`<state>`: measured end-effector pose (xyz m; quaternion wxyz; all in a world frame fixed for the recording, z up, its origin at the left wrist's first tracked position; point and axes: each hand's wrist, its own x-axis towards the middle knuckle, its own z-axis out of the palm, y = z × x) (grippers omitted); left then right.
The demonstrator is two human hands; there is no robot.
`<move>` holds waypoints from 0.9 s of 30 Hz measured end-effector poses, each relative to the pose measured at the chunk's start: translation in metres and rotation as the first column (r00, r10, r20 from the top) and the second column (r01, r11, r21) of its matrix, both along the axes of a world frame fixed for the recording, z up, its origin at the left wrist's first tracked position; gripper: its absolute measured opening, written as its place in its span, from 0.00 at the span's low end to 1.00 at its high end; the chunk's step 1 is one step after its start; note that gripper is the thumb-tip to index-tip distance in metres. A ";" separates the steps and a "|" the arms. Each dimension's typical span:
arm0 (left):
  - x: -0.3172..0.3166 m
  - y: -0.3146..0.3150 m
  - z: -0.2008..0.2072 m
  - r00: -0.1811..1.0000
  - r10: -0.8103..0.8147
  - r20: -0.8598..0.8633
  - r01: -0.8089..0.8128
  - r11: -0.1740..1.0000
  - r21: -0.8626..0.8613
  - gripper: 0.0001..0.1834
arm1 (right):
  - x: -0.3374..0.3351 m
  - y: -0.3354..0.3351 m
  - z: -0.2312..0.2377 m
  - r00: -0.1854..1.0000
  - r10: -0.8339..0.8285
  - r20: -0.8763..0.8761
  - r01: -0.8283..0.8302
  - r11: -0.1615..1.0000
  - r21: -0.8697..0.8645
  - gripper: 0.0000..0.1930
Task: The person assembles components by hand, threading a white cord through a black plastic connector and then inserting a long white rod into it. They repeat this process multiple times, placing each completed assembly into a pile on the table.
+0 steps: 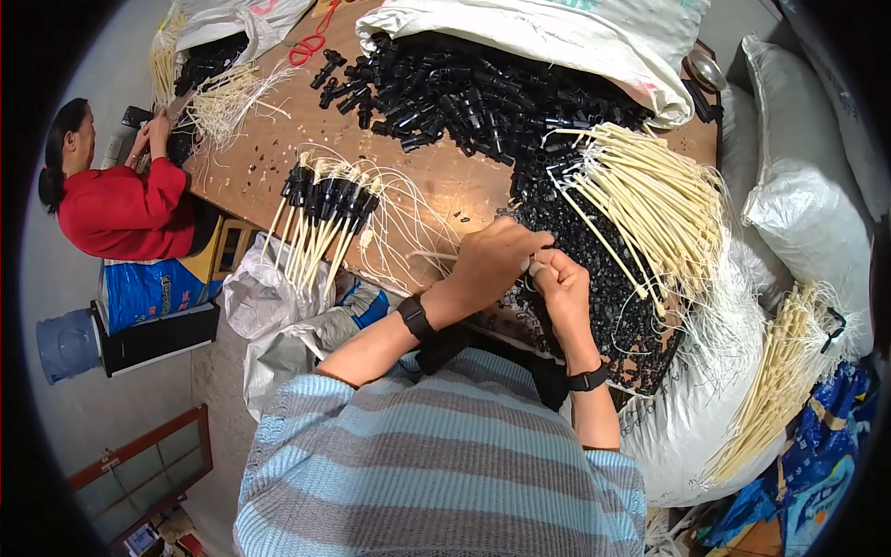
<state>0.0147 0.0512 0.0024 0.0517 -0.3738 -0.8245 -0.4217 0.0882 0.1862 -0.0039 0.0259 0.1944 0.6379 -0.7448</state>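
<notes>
My two hands meet fingertip to fingertip above the front of the table. My left hand (494, 264) is closed, and a cream sleeved cord (432, 255) sticks out from it to the left. My right hand (562, 286) is pinched against the left fingertips; the small piece between them is too hidden to name. Beneath and beside the hands spreads a heap of small black parts (624, 320). To the left lies a row of black plastic connectors (332, 195) fitted with cream sleeved cords. A thick bundle of cream sleeved cords (654, 200) rests on the heap at the right.
Black tubular fittings (464, 97) spill from a white woven sack (557, 37) across the table's back. Red-handled scissors (306, 51) lie far left. A person in red (121, 209) works at the left corner. Full white sacks (803, 186) and another cord bundle (766, 390) stand right.
</notes>
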 end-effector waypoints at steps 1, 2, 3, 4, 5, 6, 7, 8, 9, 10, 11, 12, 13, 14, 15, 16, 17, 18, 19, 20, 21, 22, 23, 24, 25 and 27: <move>0.000 0.000 0.000 1.000 0.000 0.000 0.000 1.000 0.002 0.19 | 0.000 -0.001 0.000 1.000 0.000 0.000 0.000 1.000 0.002 0.05; -0.001 0.001 -0.001 1.000 -0.007 -0.016 0.007 1.000 0.015 0.19 | 0.000 -0.002 -0.001 1.000 -0.026 -0.008 0.025 0.999 -0.038 0.05; -0.001 0.001 -0.002 0.999 -0.014 -0.032 0.015 0.999 0.028 0.19 | 0.000 -0.002 -0.001 0.999 -0.052 -0.015 0.051 0.996 -0.079 0.05; 0.000 0.001 -0.003 0.999 -0.014 -0.033 0.015 0.999 0.030 0.19 | 0.000 -0.002 -0.004 0.999 -0.052 -0.016 0.051 0.996 -0.077 0.05; 0.000 -0.001 -0.004 0.990 0.032 0.137 -0.040 0.998 0.057 0.17 | 0.002 -0.003 -0.006 0.997 -0.080 -0.018 0.080 0.997 0.005 0.04; 0.000 -0.002 -0.006 0.950 0.072 0.304 -0.099 0.992 0.074 0.15 | 0.003 -0.003 -0.008 0.994 -0.108 -0.023 0.109 0.990 0.086 0.04; -0.001 -0.004 -0.009 0.950 0.071 0.304 -0.098 0.992 0.074 0.15 | 0.004 -0.003 -0.008 0.994 -0.109 -0.024 0.110 0.990 0.087 0.04; -0.004 -0.006 -0.012 0.922 0.050 0.383 -0.071 0.997 0.042 0.13 | 0.005 -0.003 -0.006 0.995 -0.064 -0.075 0.083 0.956 0.280 0.04; -0.005 -0.007 -0.013 0.887 0.032 0.461 -0.041 0.999 0.011 0.10 | 0.005 -0.003 -0.005 0.993 -0.010 -0.116 0.063 0.884 0.463 0.03; -0.004 -0.007 -0.013 0.887 0.034 0.461 -0.043 0.999 0.010 0.10 | 0.005 -0.004 -0.003 0.993 -0.008 -0.115 0.061 0.885 0.462 0.03; -0.004 -0.006 -0.008 0.878 0.065 0.474 -0.075 0.997 0.003 0.09 | 0.004 -0.004 0.000 0.988 0.003 -0.152 0.084 0.826 0.557 0.03; -0.004 -0.005 -0.006 0.869 0.095 0.486 -0.107 0.994 -0.005 0.07 | 0.004 -0.005 0.002 0.982 0.018 -0.188 0.109 0.758 0.644 0.02; -0.003 -0.005 -0.008 0.869 0.095 0.486 -0.106 0.994 -0.005 0.07 | 0.004 -0.004 0.002 0.982 0.018 -0.187 0.109 0.758 0.643 0.02; -0.003 -0.005 -0.011 0.902 0.079 0.425 -0.108 0.993 0.045 0.07 | 0.004 -0.004 0.002 0.982 -0.008 -0.188 0.112 0.829 0.548 0.02; -0.004 -0.005 -0.013 0.931 0.065 0.360 -0.106 0.990 0.096 0.07 | 0.004 -0.004 0.002 0.982 -0.034 -0.186 0.115 0.888 0.446 0.02; -0.005 -0.005 -0.013 0.930 0.065 0.361 -0.107 0.990 0.095 0.07 | 0.003 -0.004 0.004 0.982 -0.033 -0.185 0.114 0.888 0.445 0.02; -0.006 -0.005 -0.011 0.953 0.060 0.299 -0.098 0.988 0.116 0.07 | 0.001 -0.004 0.010 0.980 -0.002 -0.201 0.111 0.839 0.532 0.03; -0.007 -0.004 -0.010 0.970 0.055 0.235 -0.089 0.987 0.137 0.07 | 0.001 -0.003 0.013 0.977 0.030 -0.213 0.110 0.782 0.613 0.03; -0.006 -0.004 -0.010 0.970 0.055 0.237 -0.089 0.987 0.137 0.07 | 0.001 -0.003 0.013 0.977 0.030 -0.211 0.108 0.782 0.614 0.03; -0.006 -0.003 -0.011 0.957 0.036 0.287 -0.082 0.985 0.151 0.07 | 0.001 -0.003 0.013 0.970 0.051 -0.238 0.120 0.751 0.650 0.03; -0.006 -0.003 -0.011 0.942 0.016 0.336 -0.076 0.983 0.166 0.07 | 0.000 -0.002 0.013 0.962 0.073 -0.264 0.133 0.717 0.684 0.03; -0.006 -0.003 -0.009 0.942 0.016 0.336 -0.076 0.983 0.167 0.07 | 0.000 -0.002 0.013 0.962 0.074 -0.265 0.133 0.717 0.684 0.03; -0.005 -0.005 -0.006 0.937 0.044 0.346 -0.094 0.987 0.131 0.07 | 0.002 -0.003 0.012 0.955 0.088 -0.285 0.145 0.698 0.701 0.02; -0.005 -0.006 -0.004 0.932 0.072 0.355 -0.113 0.989 0.095 0.07 | 0.003 -0.004 0.012 0.947 0.102 -0.304 0.157 0.679 0.717 0.02; -0.006 -0.006 -0.003 0.932 0.074 0.356 -0.114 0.989 0.093 0.07 | 0.004 -0.004 0.011 0.947 0.103 -0.304 0.155 0.681 0.716 0.02; -0.010 -0.007 -0.002 0.950 0.083 0.300 -0.100 0.994 0.042 0.07 | 0.008 -0.003 0.013 0.903 0.235 -0.359 0.140 0.629 0.764 0.03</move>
